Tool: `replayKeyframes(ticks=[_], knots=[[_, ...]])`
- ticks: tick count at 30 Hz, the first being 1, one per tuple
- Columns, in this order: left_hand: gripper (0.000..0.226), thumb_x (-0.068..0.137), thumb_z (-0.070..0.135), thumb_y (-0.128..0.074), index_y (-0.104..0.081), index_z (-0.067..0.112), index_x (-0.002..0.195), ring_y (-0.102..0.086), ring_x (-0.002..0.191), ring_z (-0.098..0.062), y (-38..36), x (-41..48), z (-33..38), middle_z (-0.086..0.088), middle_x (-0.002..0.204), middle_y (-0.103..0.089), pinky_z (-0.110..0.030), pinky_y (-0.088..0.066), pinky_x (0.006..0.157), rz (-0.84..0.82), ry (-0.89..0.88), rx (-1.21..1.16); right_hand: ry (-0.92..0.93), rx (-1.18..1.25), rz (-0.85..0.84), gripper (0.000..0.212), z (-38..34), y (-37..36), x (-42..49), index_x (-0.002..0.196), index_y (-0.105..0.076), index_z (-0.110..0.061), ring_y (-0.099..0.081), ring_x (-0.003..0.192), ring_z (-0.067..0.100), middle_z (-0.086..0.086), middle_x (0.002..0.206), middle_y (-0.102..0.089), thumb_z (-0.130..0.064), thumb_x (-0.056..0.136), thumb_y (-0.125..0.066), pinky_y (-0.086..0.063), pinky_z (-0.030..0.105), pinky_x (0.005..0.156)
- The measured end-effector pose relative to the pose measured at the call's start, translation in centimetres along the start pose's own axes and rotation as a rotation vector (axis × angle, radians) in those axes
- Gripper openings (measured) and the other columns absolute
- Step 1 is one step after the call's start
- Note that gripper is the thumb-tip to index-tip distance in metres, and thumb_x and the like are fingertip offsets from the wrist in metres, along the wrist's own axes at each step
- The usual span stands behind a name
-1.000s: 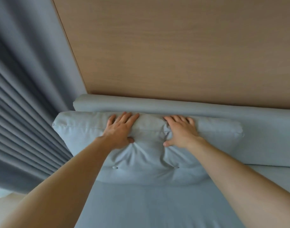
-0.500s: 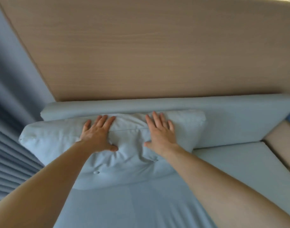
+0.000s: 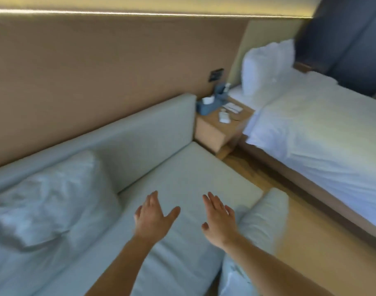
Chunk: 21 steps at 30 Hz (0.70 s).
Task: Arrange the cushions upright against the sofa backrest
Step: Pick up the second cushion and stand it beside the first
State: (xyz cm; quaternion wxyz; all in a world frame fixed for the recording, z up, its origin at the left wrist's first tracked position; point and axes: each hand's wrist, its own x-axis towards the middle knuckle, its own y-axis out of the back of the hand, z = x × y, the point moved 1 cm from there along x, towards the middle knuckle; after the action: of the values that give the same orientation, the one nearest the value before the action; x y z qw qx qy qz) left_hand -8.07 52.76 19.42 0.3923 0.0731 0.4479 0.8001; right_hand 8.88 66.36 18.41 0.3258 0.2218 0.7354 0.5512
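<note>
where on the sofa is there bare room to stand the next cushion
Free: the backrest stretch between the propped cushion and the nightstand, with bare seat below it. Crowded: the left end, taken by that cushion, and the front edge, where the second cushion lies under the right hand.

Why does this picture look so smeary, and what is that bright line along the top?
Head view: the whole frame is motion-blurred, so the cushion against the backrest and the bedside table's small items are soft. The line is a glowing light strip above the wall panel. The wide lens bends the sofa backrest and bed. Both hands show slightly sharper.
</note>
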Motion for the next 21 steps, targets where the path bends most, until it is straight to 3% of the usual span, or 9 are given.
replayKeyframes(ticks=[5, 9, 15, 21], knots=[[0.103, 0.092, 0.070, -0.056, -0.019, 0.003, 0.162, -0.036, 0.149, -0.030, -10.4, 0.8, 17.2, -0.013, 0.164, -0.035, -0.048, -0.029, 0.119, -0.242, -0.047, 0.066, -0.315, 0.063, 0.014, 0.086, 18.2, 2.9, -4.9, 0.162, -0.006, -0.018, -0.008, 0.156, 0.016, 0.000, 0.172, -0.006, -0.026, 0.094, -0.059, -0.021, 0.041, 0.122], [0.119, 0.083, 0.080, -0.059, -0.015, 0.002, 0.161, -0.035, 0.150, -0.030, -21.2, 2.1, 27.7, -0.013, 0.166, -0.031, -0.047, -0.031, 0.118, -0.356, -0.054, 0.147, -0.450, 0.145, 0.022, 0.082, 30.8, 2.7, -6.3, 0.161, -0.010, -0.017, -0.016, 0.154, 0.015, -0.002, 0.169, -0.016, -0.024, 0.094, -0.056, -0.023, 0.041, 0.119], [0.160, 0.054, 0.099, -0.062, 0.004, 0.001, 0.163, -0.018, 0.157, -0.032, -36.8, 6.6, 35.7, -0.017, 0.171, -0.014, -0.050, -0.026, 0.123, -0.371, 0.083, 0.288, -0.456, 0.249, -0.088, 0.079, 45.9, -0.3, -4.7, 0.162, -0.010, -0.015, -0.017, 0.154, 0.013, -0.002, 0.170, -0.016, -0.012, 0.093, -0.049, -0.025, 0.041, 0.120], [0.165, 0.052, 0.096, -0.068, 0.015, 0.005, 0.162, -0.007, 0.159, -0.038, -44.9, 12.1, 36.6, -0.024, 0.172, -0.003, -0.058, -0.018, 0.125, -0.289, 0.210, 0.402, -0.320, 0.376, -0.242, 0.076, 54.0, -4.5, -2.8, 0.161, -0.014, -0.014, -0.028, 0.151, 0.018, 0.000, 0.168, -0.021, -0.015, 0.095, -0.052, -0.029, 0.045, 0.118]])
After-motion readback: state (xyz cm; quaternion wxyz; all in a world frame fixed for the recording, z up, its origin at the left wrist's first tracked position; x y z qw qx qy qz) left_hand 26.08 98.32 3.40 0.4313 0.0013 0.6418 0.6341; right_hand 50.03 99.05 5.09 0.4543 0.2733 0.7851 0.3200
